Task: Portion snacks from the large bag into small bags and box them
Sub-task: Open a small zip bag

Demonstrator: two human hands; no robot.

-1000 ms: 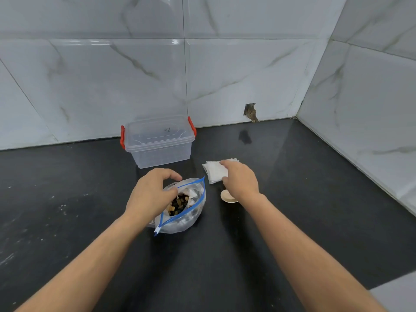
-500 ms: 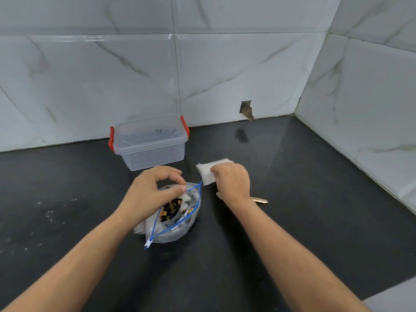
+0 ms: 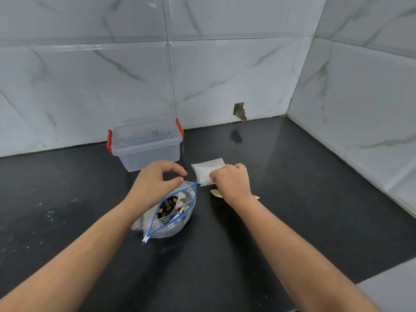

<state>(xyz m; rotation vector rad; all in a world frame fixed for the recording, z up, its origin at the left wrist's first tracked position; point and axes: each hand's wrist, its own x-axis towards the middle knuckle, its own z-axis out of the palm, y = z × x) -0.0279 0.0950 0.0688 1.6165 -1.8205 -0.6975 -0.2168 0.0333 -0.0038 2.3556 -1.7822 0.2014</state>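
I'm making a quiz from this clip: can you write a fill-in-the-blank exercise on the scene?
1. The clear plastic box has ____ latches.
2. The large zip bag of snacks has a ____ zipper strip.
3. The right hand touches the stack of small ____ bags.
4. The countertop is ____.

Missing words: red; blue; white; black

L hand (image 3: pixel 155 183) curled over open zip bag (image 3: pixel 171 212) of snacks, R hand (image 3: pixel 231 182) pinching small bags (image 3: pixel 206 171) stack; lidded clear box (image 3: pixel 146 145) behind, spoon (image 3: pixel 216 192) under R wrist, black counter (image 3: pixel 315 210).
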